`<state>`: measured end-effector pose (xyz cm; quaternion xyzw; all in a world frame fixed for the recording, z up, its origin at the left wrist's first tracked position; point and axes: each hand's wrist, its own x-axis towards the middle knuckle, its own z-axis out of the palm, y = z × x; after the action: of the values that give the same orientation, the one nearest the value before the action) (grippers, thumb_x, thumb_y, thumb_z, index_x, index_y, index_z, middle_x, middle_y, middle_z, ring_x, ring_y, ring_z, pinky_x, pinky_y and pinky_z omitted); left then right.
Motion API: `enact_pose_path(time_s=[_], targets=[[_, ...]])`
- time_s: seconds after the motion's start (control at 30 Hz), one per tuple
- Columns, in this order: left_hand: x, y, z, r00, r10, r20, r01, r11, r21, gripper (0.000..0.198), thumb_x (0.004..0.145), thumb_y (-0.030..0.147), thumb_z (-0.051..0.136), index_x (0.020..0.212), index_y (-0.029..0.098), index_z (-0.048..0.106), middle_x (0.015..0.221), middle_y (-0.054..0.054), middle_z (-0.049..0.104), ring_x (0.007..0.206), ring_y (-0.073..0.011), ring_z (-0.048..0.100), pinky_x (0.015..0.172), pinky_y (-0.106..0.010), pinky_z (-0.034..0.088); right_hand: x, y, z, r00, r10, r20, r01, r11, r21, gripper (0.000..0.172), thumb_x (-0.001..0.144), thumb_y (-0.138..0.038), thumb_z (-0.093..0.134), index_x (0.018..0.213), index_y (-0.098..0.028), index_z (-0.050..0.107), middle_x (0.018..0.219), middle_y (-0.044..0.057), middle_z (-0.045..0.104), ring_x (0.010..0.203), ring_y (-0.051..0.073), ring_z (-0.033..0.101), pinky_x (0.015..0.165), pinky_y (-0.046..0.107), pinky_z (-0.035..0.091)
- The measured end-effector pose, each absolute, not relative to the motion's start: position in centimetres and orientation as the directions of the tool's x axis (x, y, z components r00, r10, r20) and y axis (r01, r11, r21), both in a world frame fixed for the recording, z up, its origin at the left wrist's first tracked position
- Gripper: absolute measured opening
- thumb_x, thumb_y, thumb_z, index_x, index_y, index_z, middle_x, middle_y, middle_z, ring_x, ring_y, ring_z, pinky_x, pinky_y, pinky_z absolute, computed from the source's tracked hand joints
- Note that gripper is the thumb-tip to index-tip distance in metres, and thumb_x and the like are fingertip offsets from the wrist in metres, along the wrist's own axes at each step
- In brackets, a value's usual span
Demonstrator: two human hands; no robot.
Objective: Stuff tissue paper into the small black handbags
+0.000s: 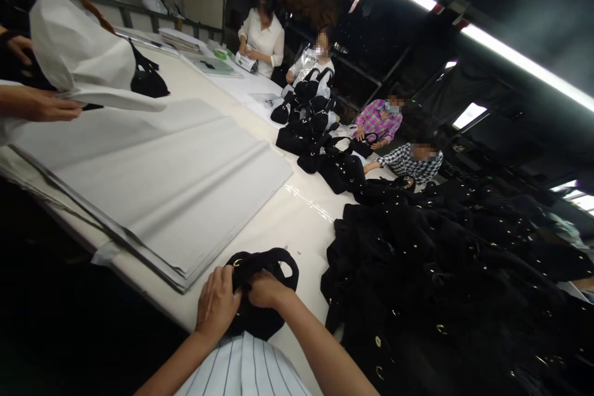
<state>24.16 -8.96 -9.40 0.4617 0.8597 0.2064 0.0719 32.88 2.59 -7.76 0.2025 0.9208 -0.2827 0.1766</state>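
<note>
A black cloth bag with a looped handle and a gold-coloured ring lies at the near edge of the white table, close against my body. My left hand is closed on the bag's left rim, fingers wrapped over the fabric. My right hand reaches into the bag's opening, and its fingers are hidden by the black cloth. Whether they grip anything inside cannot be seen.
A stack of large white sheets covers the table's left part. A big heap of black bags fills the right. Another person's hands hold white paper at the upper left. Several people work along the far side.
</note>
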Motion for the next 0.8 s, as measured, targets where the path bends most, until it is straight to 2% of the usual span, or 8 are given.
enact_pose_path(time_s=[0.13, 0.27, 0.4, 0.47, 0.53, 0.6, 0.7, 0.8], targets=[[23.4, -9.6, -8.9, -0.557, 0.81, -0.18, 0.745, 0.584, 0.322, 0.032, 0.091, 0.045, 0.038, 0.099, 0.018, 0.053, 0.092, -0.011, 0.061, 0.079, -0.0302, 0.065, 0.066, -0.04, 0.049, 33.9, -0.2, -7.2, -0.786, 0.484, -0.385, 0.596, 0.758, -0.264, 0.04, 0.08, -0.004, 0.048, 0.116, -0.009, 0.065, 0.119, 0.02, 0.065, 0.116, 0.033, 0.058, 0.102, 0.042, 0.044], [23.1, -9.4, -9.3, -0.484, 0.837, -0.254, 0.698, 0.545, 0.465, 0.025, 0.092, 0.036, 0.036, 0.097, 0.017, 0.052, 0.087, -0.011, 0.065, 0.083, -0.0299, 0.067, 0.071, -0.039, 0.049, 33.5, -0.5, -9.2, -0.75, 0.549, -0.369, 0.638, 0.748, -0.182, 0.042, 0.081, -0.001, 0.045, 0.121, 0.0, 0.06, 0.119, 0.027, 0.062, 0.114, 0.036, 0.057, 0.096, 0.045, 0.046], [23.8, -9.4, -10.3, -0.468, 0.872, -0.144, 0.61, 0.436, 0.662, 0.023, 0.09, 0.022, 0.037, 0.11, 0.016, 0.047, 0.097, -0.012, 0.068, 0.092, -0.0261, 0.067, 0.079, -0.036, 0.051, 32.9, 1.2, -10.2, -0.769, 0.531, -0.356, 0.629, 0.728, -0.273, 0.026, 0.084, -0.008, 0.046, 0.097, -0.008, 0.069, 0.097, 0.02, 0.07, 0.096, 0.033, 0.066, 0.081, 0.042, 0.052], [24.5, -9.4, -10.5, -0.464, 0.883, -0.076, 0.572, 0.364, 0.735, 0.028, 0.092, 0.021, 0.037, 0.119, 0.017, 0.043, 0.104, -0.012, 0.068, 0.096, -0.0245, 0.067, 0.082, -0.036, 0.052, 32.7, 1.5, -10.5, -0.786, 0.568, -0.242, 0.611, 0.661, -0.436, 0.025, 0.086, -0.013, 0.048, 0.099, -0.012, 0.068, 0.099, 0.015, 0.071, 0.098, 0.028, 0.066, 0.085, 0.037, 0.052], [25.3, -9.5, -10.6, -0.453, 0.891, -0.019, 0.567, 0.304, 0.765, 0.03, 0.093, 0.022, 0.036, 0.122, 0.017, 0.041, 0.108, -0.013, 0.068, 0.1, -0.024, 0.067, 0.086, -0.037, 0.052, 32.7, 1.3, -10.9, -0.722, 0.676, -0.15, 0.558, 0.439, -0.704, 0.027, 0.085, -0.014, 0.049, 0.105, -0.015, 0.066, 0.101, 0.012, 0.07, 0.097, 0.024, 0.065, 0.085, 0.033, 0.052], [26.0, -9.4, -10.5, -0.443, 0.896, 0.015, 0.582, 0.274, 0.766, 0.031, 0.094, 0.023, 0.034, 0.124, 0.016, 0.04, 0.111, -0.014, 0.067, 0.102, -0.0245, 0.067, 0.086, -0.038, 0.052, 33.0, 0.6, -11.5, -0.6, 0.759, -0.254, 0.473, 0.08, -0.877, 0.029, 0.083, -0.014, 0.048, 0.108, -0.013, 0.064, 0.091, 0.01, 0.069, 0.083, 0.02, 0.065, 0.074, 0.031, 0.053], [26.4, -9.1, -10.4, -0.45, 0.893, -0.008, 0.594, 0.305, 0.744, 0.03, 0.095, 0.022, 0.031, 0.122, 0.016, 0.042, 0.106, -0.013, 0.069, 0.096, -0.0253, 0.069, 0.08, -0.037, 0.053, 34.2, -0.1, -11.9, -0.617, 0.629, -0.473, 0.423, -0.241, -0.873, 0.027, 0.078, -0.013, 0.051, 0.101, -0.011, 0.065, 0.073, 0.004, 0.065, 0.061, 0.015, 0.057, 0.059, 0.026, 0.049], [26.5, -8.9, -10.5, -0.488, 0.871, -0.059, 0.602, 0.385, 0.7, 0.032, 0.095, 0.02, 0.03, 0.123, 0.013, 0.044, 0.1, -0.013, 0.071, 0.093, -0.0255, 0.07, 0.079, -0.037, 0.053, 35.2, 0.1, -11.8, -0.758, 0.404, -0.513, 0.499, -0.147, -0.854, 0.023, 0.072, -0.007, 0.05, 0.084, -0.012, 0.069, 0.064, 0.001, 0.062, 0.057, 0.013, 0.054, 0.06, 0.025, 0.047]])
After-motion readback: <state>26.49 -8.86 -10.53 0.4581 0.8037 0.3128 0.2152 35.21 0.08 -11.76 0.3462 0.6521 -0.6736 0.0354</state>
